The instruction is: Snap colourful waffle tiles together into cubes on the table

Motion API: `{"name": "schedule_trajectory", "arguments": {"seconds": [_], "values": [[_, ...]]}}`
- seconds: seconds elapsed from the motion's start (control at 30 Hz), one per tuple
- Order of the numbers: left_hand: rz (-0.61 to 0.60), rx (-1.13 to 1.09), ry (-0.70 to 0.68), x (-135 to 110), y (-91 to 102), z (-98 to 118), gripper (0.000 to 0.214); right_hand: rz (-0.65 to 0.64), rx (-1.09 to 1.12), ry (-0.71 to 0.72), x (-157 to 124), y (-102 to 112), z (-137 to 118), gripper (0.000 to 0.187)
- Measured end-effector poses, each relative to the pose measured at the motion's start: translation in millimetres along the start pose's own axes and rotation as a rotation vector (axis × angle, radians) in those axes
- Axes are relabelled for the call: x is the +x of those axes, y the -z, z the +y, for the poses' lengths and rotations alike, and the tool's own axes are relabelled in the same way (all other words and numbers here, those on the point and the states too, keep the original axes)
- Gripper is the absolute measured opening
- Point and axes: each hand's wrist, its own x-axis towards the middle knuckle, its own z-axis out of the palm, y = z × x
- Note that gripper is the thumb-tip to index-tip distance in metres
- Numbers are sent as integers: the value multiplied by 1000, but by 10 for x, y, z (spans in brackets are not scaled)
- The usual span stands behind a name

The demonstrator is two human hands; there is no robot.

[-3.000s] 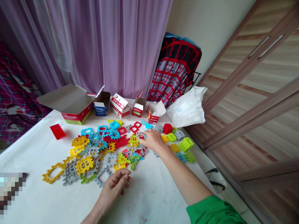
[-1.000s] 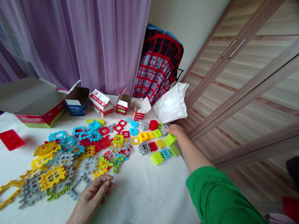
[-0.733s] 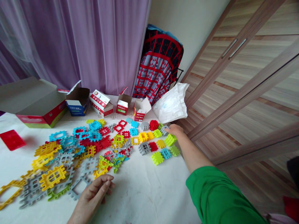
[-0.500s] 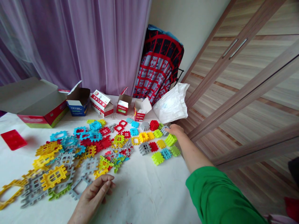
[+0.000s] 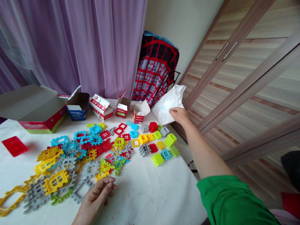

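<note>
Our right hand [image 5: 180, 115] is at the white bag [image 5: 165, 104], right of frame center; fingers overlap its front, can't tell if they grip. Our left hand [image 5: 99, 193], bottom center, looks relaxed, nothing visible in it, by a gray frame piece [image 5: 75, 197]. Bag should be light, limp, maybe tearable; we'd pinch its upper-right rim. Watch the surface [image 5: 161, 193] edge just right of it, red box [image 5: 138, 119] close left. More room above, toward the closet [image 5: 211, 90].

head view down across table [image 5: 159, 193]
</note>
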Motion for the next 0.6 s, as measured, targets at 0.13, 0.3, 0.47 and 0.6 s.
{"name": "schedule_trajectory", "arguments": {"seconds": [0.13, 0.3, 0.47, 0.6], "values": [[20, -13, -16, 48, -6, -56, 66, 178, 413, 240, -368, -31, -508, 23], [107, -32, -86, -61, -17, 221, 65, 46, 809, 569, -1476, -740, -1280, 18], [286, -46, -253, -172, 117, 438, 61, -124, 928, 608, -2478, -1445, -1614, 18], [456, -36, -342, -147, 284, 444, 57, -41, 880, 688, -2725, -1732, -1510, 19]]}}
